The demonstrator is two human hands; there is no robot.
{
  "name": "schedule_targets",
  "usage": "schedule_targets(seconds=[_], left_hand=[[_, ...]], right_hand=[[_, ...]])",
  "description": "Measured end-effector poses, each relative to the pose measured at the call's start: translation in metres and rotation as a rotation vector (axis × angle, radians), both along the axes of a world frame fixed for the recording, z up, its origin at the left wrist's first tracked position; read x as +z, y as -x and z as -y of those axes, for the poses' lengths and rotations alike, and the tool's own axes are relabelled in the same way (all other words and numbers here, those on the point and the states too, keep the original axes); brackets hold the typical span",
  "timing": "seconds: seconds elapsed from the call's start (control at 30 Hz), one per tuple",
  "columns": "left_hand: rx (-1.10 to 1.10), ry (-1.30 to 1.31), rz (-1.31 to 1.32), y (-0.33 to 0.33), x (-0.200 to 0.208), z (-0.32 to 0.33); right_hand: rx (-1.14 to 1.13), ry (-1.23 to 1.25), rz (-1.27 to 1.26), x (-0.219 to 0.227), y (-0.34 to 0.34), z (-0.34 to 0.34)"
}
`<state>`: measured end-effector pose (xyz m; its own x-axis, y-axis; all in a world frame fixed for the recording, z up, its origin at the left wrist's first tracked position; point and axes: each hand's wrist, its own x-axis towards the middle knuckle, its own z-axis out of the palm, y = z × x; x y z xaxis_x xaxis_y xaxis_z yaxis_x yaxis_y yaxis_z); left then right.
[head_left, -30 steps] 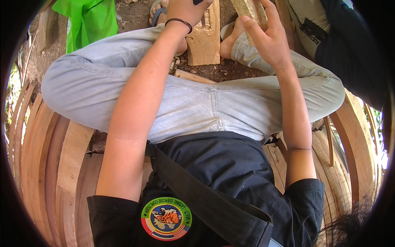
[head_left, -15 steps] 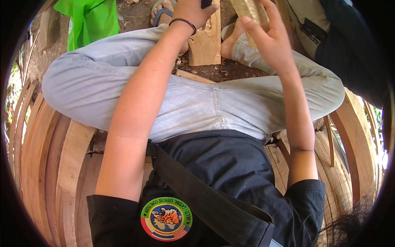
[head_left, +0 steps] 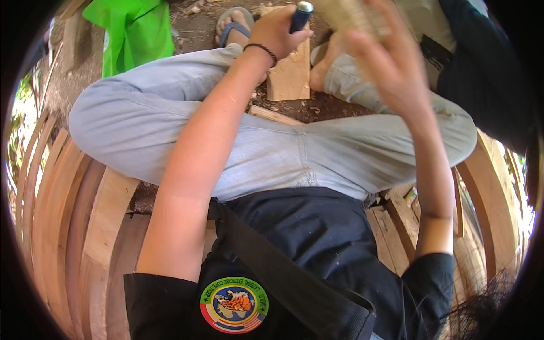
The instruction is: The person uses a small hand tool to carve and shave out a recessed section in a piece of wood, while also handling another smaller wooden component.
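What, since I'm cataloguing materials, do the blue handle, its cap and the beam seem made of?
Handle: perhaps plastic or painted wood; smooth, dark blue sheen. Cap: likely polished metal; bright silvery glint. Beam: wood, apparently unvarnished; matte tan, faint grain.

right hand [head_left: 394, 73]: blurred | wood piece [head_left: 347, 16]: blurred, top cut off | blue handle [head_left: 300, 20]: lower part hidden

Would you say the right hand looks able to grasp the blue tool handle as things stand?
Probably not: the right hand appears to hold a blurred piece of wood, and the left hand is wrapped around the blue tool handle, leaving only its metal-capped upper end showing.
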<state>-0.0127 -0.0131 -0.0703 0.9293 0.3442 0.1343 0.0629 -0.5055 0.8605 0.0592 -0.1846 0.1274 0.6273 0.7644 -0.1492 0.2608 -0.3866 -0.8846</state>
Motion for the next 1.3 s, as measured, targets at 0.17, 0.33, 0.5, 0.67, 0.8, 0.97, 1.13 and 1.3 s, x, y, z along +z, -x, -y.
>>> schedule_targets(seconds=[0.17, 0.33, 0.5, 0.67, 0.8, 0.97, 1.13, 1.3], left_hand=[[-0.06, -0.144, -0.242, -0.007, 0.006, -0.003], [0.367, 0.057, -0.525, 0.011, -0.019, -0.015], [1.051, 1.015, -0.312, 0.041, -0.05, -0.062], [0.576, 0.566, -0.438, 0.013, -0.004, -0.054], [0.569, 0.26, -0.624, 0.01, -0.012, -0.04], [0.445, -0.058, -0.372, 0.011, -0.011, -0.029], [0.238, -0.031, -0.41, 0.011, 0.004, -0.019], [0.159, -0.123, 0.019, 0.011, -0.003, 0.022]], right_hand=[[0.217, 0.476, 0.04, -0.034, -0.021, 0.003], [-0.13, -0.053, 0.045, -0.038, -0.049, 0.033], [-0.563, -0.12, -0.471, -0.036, -0.02, 0.046], [-0.615, -0.046, -0.647, -0.053, -0.014, 0.045], [-0.523, -0.032, -0.556, -0.051, -0.01, 0.037], [0.169, -0.561, -1.02, -0.062, -0.036, 0.049], [-0.31, -0.015, -0.216, -0.059, -0.003, 0.037], [-0.184, -0.094, 0.078, -0.001, -0.004, 0.029]])
